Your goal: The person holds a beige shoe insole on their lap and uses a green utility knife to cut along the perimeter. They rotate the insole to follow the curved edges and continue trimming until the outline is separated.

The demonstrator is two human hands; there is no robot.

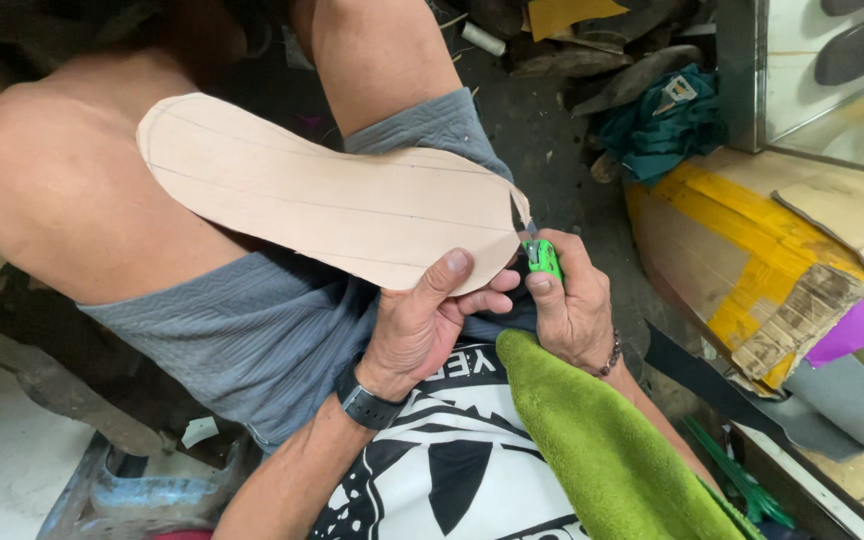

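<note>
Right, trimming: the right hand [574,312] is working a green knife [543,258] along the edge of the sole blank [332,200], at its narrower end near the person's right thigh. The blank is lying across both thighs, wide end on the left knee, pencil lines running lengthwise.

My take on doing it well:
- Keep the blade low and leaning just outside the outline, shaving rather than chopping.
- Feed the curve by turning the blank with the left hand [422,325], not by twisting the knife wrist.
- Left fingertips are sitting close to the blade path, so they should be staying behind the cut.
- The blank is flexing where it is overhanging the lap; pinching close to the cut is keeping the edge stiff.
- Bare thigh is right under the work, so blade travel should be running away from the leg.

Pose:
- Left hand is pinching the blank, thumb [449,272] pressed flat on top, the other fingers curled underneath against the bottom edge. Clamped on the blank. Wrist with a black watch [367,405] is coming up from below, forearm angled in from lower left.
- Right hand is wrapped tight on the knife handle, thumb pressing along it, blade tip touching the blank's edge. Forearm is running under a green towel [602,440] draped over the lap.

Cardboard with yellow tape [742,270] is lying just to the right, apart from the work.
</note>
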